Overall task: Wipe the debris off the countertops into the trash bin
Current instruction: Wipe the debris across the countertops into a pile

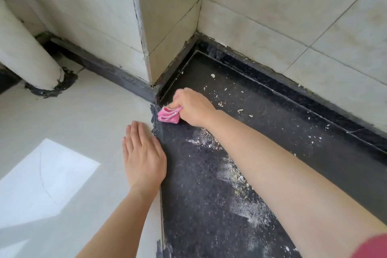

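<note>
A dark speckled countertop (pixel 209 205) fills the right half of the view, strewn with white dust and crumbs of debris (pixel 236 176) along my right forearm and more chips (pixel 240 110) toward the back wall. My right hand (pixel 192 107) grips a folded pink cloth (pixel 168 115) pressed to the counter's near-left corner by the tiled pillar. My left hand (pixel 142 153) lies flat, fingers together, on the white surface (pixel 73 121) beside the counter's left edge. No trash bin is in view.
Tiled walls (pixel 293 27) rise behind the counter, with a raised dark ledge (pixel 303 98) along their foot. A tiled pillar (pixel 146 16) juts out at the corner. A white pipe (pixel 25 54) enters the white surface at the far left. A sunlit patch (pixel 48 174) lies near me.
</note>
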The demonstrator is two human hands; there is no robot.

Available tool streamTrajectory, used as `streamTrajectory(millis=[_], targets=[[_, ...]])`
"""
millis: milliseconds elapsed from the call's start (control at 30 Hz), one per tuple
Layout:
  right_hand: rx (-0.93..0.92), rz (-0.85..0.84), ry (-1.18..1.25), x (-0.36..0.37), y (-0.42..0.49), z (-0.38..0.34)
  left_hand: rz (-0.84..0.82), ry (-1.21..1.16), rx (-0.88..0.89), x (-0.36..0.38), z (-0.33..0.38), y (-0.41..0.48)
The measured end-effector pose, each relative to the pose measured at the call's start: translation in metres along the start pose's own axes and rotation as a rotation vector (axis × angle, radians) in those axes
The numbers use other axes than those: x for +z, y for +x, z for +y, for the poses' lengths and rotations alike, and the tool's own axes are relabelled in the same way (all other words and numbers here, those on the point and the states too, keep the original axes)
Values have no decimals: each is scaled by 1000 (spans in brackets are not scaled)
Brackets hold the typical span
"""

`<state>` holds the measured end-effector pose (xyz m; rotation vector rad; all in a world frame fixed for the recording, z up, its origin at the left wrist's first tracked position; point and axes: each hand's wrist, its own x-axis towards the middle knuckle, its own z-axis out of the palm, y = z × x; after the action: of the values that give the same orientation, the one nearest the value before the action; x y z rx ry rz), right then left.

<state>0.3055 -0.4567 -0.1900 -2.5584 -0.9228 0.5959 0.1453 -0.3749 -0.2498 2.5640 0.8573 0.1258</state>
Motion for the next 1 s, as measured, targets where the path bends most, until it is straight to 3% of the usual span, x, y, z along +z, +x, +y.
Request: streamTrajectory(millis=[133, 300, 500, 567, 700, 800, 1000], targets=[[-84, -65, -158, 7, 4, 6, -2, 18, 7, -3, 1, 0], [-89, -303, -218, -19, -84, 37, -17, 32, -11, -5, 2, 0], [41, -765, -303, -45, -148, 77, -34, 36, -12, -7, 1, 0], [81, -684, -193, -52, -129, 73, -40, 45, -14, -7, 1, -1], [-15, -221, 18, -58, -34, 43, -41, 41, -42, -7, 4, 1], [-111, 1, 57, -50, 31, 20, -28, 34, -57, -6, 4, 1], [-73, 8, -88, -25, 49, 31, -47, 33, -72, -7, 4, 1]])
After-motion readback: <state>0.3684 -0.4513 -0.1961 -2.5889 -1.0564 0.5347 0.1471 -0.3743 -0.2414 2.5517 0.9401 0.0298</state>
